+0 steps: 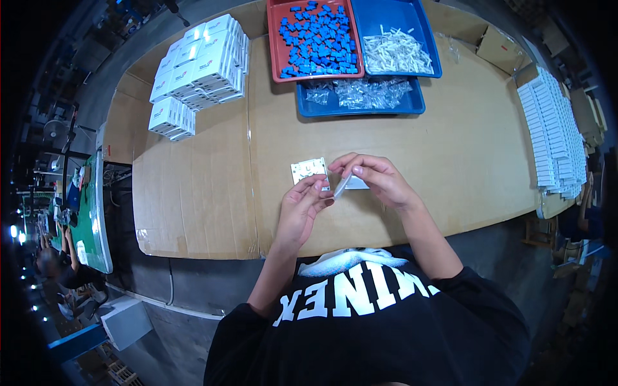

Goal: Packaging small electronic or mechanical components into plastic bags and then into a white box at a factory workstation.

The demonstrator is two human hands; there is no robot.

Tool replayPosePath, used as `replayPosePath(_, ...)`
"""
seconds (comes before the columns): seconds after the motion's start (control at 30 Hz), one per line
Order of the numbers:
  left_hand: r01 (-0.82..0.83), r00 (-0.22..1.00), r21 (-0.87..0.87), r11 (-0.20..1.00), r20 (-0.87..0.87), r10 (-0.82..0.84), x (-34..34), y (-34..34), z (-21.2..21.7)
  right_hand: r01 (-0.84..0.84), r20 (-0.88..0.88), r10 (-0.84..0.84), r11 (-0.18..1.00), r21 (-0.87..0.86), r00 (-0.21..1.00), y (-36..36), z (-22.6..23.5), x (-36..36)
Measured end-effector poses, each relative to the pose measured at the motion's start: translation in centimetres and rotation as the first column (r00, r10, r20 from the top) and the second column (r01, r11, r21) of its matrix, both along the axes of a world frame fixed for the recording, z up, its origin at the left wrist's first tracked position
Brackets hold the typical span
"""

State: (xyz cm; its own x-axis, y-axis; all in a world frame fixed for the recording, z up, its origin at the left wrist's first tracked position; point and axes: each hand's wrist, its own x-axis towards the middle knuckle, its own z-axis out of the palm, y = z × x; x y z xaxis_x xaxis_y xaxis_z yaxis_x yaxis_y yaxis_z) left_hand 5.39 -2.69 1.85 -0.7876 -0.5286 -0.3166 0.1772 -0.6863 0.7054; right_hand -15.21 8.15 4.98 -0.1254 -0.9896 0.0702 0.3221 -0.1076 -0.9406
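Observation:
A thin, pale, narrow piece is pinched between my two hands above the cardboard-covered table. Its exact kind is too small to make out. My left hand grips its lower left side with thumb and fingertips, while my right hand has fingers bent over its upper end. Just beyond my left fingers lies a square white plate with small dark marks and cut-outs, its near part hidden by that hand. Under my right fingers, a flat white piece shows in part on the table.
Ahead stand a red tray of blue parts, a blue tray of small white pieces and a lower blue tray of clear plastic bags. White boxes are stacked at the left, more white boxes at the right.

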Motion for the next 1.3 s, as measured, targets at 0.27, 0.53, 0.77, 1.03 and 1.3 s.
replayPosePath(0.27, 0.225, 0.972, 0.227, 0.948, 0.009, -0.233, -1.2, 1.4, -1.5, -0.01, 0.063, 0.006, 0.998, 0.069, 0.998, 0.2, 0.2, 0.5)
replayPosePath(0.53, -0.137, 0.99, 0.007, 0.99, 0.023, 0.137, -0.6, 0.7, -0.6, 0.087, 0.041, -0.094, 0.984, 0.158, 0.995, 1.1, 1.0, -0.1)
replayPosePath(0.77, -0.173, 0.973, -0.429, 0.886, 0.062, 0.22, -0.9, 0.4, 0.8, 0.032, 0.013, -0.038, 0.954, 0.297, 0.999, 0.4, -0.8, 1.4)
replayPosePath(1.03, -0.123, 0.986, -0.446, 0.887, 0.049, 0.161, -0.6, 0.3, 0.7, 0.032, 0.001, -0.034, 0.958, 0.285, 0.999, -0.2, -2.1, 2.5)
replayPosePath(1.3, -0.139, 0.981, -0.408, 0.902, 0.069, 0.182, -0.8, 0.2, 1.4, 0.087, 0.089, -0.132, 0.916, 0.393, 0.987, -0.6, -1.9, 2.3)
